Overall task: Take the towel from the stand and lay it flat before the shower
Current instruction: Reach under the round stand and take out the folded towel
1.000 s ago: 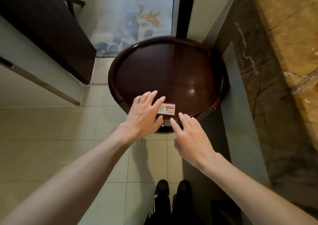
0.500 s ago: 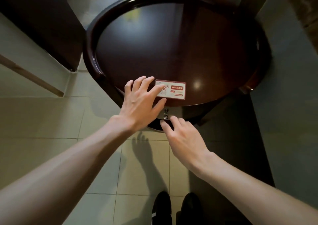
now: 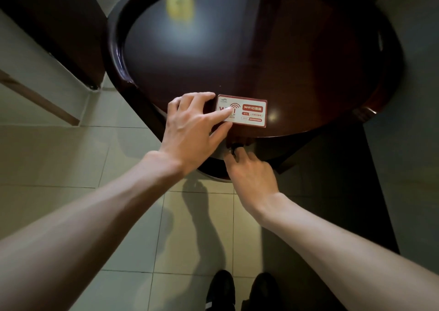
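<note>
Table: a round dark brown wooden table (image 3: 114, 49) with a raised rim stands on the pale tiled floor (image 3: 59, 156).
Card: a white and red WiFi card (image 3: 247, 112) lies flat by the table's near edge.
Left hand: the left hand (image 3: 192, 130) lies open on the table, fingers straight, one fingertip on the card.
Right hand: the right hand (image 3: 251, 172) is just under the table's edge, its curled fingers pinching a small dark knob (image 3: 234, 147).
Towel: I cannot tell where the towel is.
Shoes: two black shoes (image 3: 222, 289) on the floor.
</note>
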{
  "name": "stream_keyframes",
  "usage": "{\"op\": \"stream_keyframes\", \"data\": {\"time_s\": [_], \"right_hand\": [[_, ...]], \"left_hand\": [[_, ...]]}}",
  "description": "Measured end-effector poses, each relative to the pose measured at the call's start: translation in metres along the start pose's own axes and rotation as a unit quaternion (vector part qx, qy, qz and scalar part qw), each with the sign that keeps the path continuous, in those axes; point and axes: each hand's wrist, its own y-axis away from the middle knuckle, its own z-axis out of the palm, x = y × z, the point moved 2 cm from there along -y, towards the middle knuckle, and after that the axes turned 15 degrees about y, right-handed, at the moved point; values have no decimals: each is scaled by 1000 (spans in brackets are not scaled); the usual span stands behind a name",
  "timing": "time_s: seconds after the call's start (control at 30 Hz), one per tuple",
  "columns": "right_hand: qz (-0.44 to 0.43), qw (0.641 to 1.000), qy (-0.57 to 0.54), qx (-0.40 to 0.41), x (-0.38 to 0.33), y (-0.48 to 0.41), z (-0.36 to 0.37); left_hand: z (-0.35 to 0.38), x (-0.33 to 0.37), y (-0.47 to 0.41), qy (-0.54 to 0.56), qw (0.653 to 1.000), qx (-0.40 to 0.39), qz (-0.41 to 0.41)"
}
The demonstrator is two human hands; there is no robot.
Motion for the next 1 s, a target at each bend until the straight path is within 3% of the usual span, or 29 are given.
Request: {"op": "stream_keyframes", "data": {"time_s": [0.47,1.0], "right_hand": [[2,1000,-9,-25,-1,-3,-2],[-100,994,-44,-24,-23,63,14]], "left_hand": [[-4,4,0,5,1000,-11,-11],[-5,12,17,7,999,-28,-13]]}}
